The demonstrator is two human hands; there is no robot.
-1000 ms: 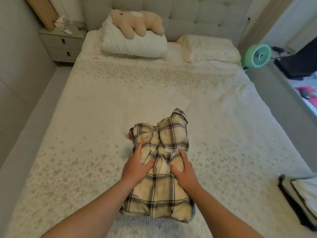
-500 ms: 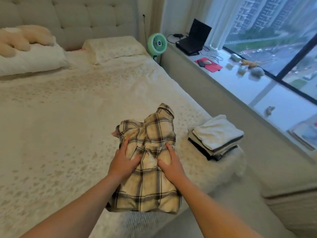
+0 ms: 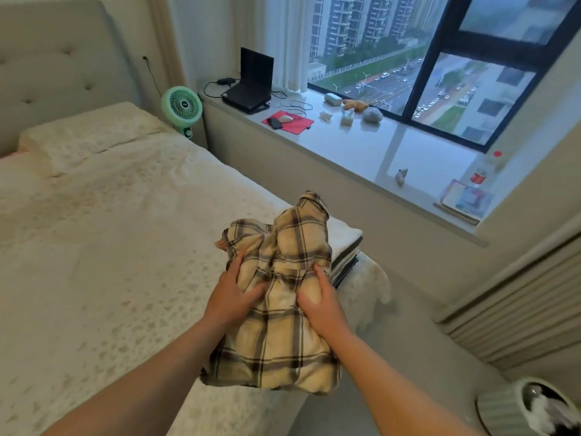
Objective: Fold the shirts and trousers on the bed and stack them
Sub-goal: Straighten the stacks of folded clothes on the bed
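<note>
Already folded, one plaid shirt (image 3: 283, 297) was carried toward the stack at the bed's (image 3: 110, 262) right edge.

Both the left hand (image 3: 231, 298) and the right hand (image 3: 317, 302) gripped it from either side, thumbs pressed on top and fingers apparently curled underneath, holding it over the folded stack (image 3: 345, 247). It looked light, soft and floppy, likely to unfold unless supported from below at both sides. One stack showed; its count I couldn't tell.

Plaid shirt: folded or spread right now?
Folded. The plaid shirt is a compact bundle, collar on top, held between the left hand and right hand.
</note>
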